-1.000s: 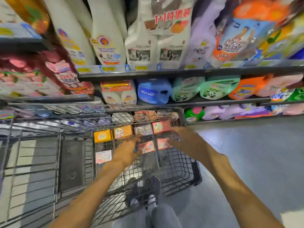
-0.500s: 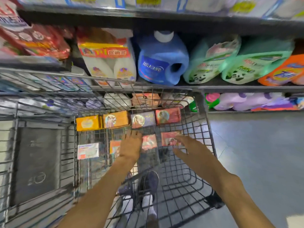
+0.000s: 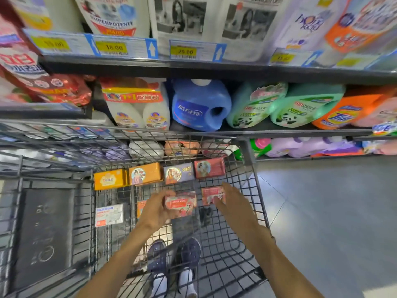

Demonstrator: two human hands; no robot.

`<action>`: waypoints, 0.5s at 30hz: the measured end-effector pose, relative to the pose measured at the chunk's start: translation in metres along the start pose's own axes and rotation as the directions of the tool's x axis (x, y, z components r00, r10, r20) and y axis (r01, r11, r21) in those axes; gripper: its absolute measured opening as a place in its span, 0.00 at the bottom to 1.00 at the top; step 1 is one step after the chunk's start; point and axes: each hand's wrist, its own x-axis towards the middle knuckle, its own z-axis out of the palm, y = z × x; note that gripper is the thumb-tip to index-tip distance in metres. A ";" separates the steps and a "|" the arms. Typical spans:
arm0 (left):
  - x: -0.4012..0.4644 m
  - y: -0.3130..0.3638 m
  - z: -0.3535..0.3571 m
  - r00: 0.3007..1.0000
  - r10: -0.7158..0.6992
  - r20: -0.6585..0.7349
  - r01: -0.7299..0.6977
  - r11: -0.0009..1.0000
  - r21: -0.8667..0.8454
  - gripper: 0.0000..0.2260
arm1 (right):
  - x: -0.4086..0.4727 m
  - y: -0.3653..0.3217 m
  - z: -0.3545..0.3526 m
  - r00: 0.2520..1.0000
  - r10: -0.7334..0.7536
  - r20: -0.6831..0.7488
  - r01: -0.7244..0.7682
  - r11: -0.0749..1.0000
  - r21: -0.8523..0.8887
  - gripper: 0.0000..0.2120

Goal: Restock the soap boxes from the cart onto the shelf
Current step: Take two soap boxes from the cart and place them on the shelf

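Several soap boxes lie in the wire cart (image 3: 249, 190). At the cart's far end stand a yellow box (image 3: 109, 179), an orange box (image 3: 146, 174), a purple box (image 3: 178, 173) and a red box (image 3: 209, 167) in a row. My left hand (image 3: 156, 208) grips a pink-red soap box (image 3: 181, 203) lifted slightly off the cart floor. My right hand (image 3: 233, 201) reaches with straight fingers to a second pink-red box (image 3: 211, 195) and touches its right end. A white box (image 3: 109, 215) lies to the left, and an orange box (image 3: 140, 206) is half hidden behind my left hand.
Store shelves (image 3: 214, 69) stand right behind the cart, packed with detergent bottles and refill bags, among them a blue jug (image 3: 199, 104). A black cart panel (image 3: 43, 233) is at left. Grey floor (image 3: 333, 211) opens to the right. My shoes (image 3: 174, 257) show under the cart.
My left hand has closed round the pink-red box and raised it. My right hand has slid forward to the other pink-red box. The view has tilted up towards the shelves.
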 end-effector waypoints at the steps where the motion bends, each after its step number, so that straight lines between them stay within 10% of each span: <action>1: -0.005 -0.005 -0.004 0.999 -0.048 0.016 0.049 0.997 -0.051 0.24 | 0.004 -0.001 0.004 1.000 0.029 -0.002 -0.029 1.000 0.003 0.28; 15: -0.046 -0.039 -0.008 0.978 -0.207 0.000 0.197 0.931 -0.306 0.22 | 0.054 0.022 0.080 0.942 0.332 -0.057 -0.282 0.871 0.403 0.25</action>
